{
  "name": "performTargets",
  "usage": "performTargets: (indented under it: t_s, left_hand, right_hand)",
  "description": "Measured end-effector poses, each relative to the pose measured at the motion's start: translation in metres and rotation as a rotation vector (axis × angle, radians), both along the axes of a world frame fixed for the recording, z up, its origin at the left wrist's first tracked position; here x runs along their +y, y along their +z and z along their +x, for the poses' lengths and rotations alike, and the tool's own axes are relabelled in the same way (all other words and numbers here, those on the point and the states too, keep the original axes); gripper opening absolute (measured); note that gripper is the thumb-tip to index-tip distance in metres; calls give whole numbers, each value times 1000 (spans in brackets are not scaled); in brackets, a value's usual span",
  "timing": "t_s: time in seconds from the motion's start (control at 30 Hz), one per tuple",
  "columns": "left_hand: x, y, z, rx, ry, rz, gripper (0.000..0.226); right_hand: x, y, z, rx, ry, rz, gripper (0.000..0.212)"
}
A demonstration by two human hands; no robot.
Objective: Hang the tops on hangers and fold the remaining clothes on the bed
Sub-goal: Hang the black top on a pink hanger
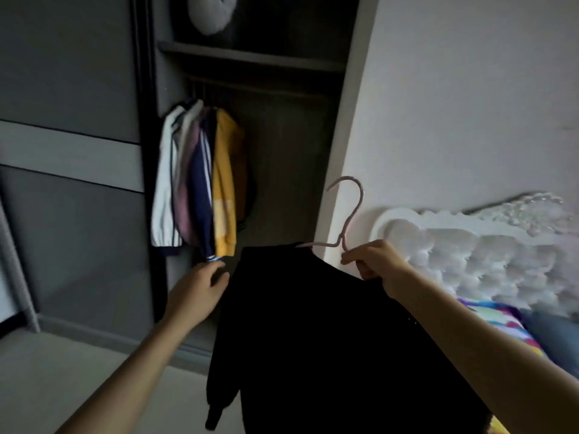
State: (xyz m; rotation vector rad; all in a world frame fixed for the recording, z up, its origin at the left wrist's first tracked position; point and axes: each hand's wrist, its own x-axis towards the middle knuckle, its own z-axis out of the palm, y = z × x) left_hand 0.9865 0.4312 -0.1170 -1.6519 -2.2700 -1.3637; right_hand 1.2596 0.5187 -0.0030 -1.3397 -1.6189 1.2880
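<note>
Before wardrobe: four hung tops; right grip pinches one hanger bearing one black top; left grip loose, empty.

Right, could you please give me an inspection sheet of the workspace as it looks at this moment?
Surface: bed at the right edge; only its white headboard and bright striped bedding show.
Job's things: a black top hangs on a pink hanger, held up before the open wardrobe; several hung tops are already inside.
Clutter: a white round thing on the upper shelf.
Hands: right hand pinches the hanger below its hook; left hand is by the black top's left edge, grip unclear.
Cables: nothing seen.
Surroundings: dim room, grey doors, pale wall, light floor.
</note>
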Motion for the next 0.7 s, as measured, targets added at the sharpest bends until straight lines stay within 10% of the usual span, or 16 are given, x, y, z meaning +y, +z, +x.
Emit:
performTargets:
  t_s: [0.47,0.7]
  left_hand:
    - [133,47,-171,36,166,61,28]
    - [227,79,-229,109,201,82,28]
  right_hand:
    - [232,2,-223,263,254,-459,20]
    - [332,35,-288,259,352,-381,12]
